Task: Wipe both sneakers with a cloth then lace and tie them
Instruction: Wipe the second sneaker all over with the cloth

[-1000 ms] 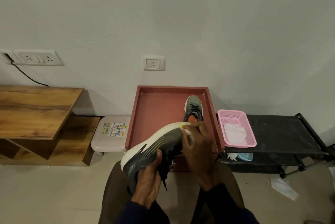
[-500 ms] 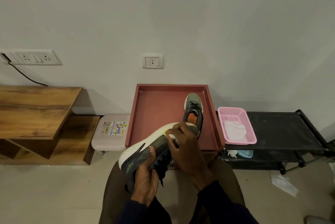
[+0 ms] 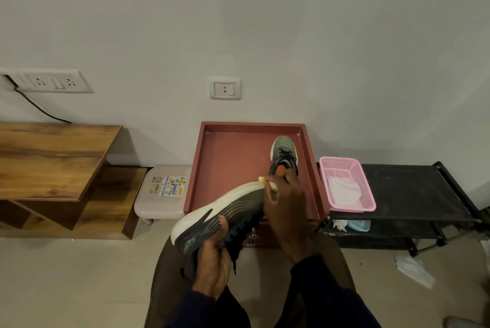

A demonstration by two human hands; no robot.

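A dark grey sneaker point(image 3: 228, 215) with a thick white sole lies on its side over my lap, toe pointing up and right. My left hand point(image 3: 213, 256) grips it near the heel, thumb on the upper. My right hand point(image 3: 287, 208) covers the toe end and holds a small white cloth point(image 3: 273, 186) against it; only a sliver of cloth shows. The second sneaker point(image 3: 283, 154), grey-green with black laces and an orange lining, stands in the red tray point(image 3: 233, 158) at its right side.
A pink basket point(image 3: 347, 168) holding white cloth sits on a black rack point(image 3: 413, 189) to the right. A small beige stool point(image 3: 161, 195) and a wooden shelf unit point(image 3: 53, 160) stand left of the tray. A crumpled tissue point(image 3: 413, 270) lies on the floor.
My right hand with the cloth slid down along the sneaker's side, then back up to the toe end. My left hand kept its grip near the heel.
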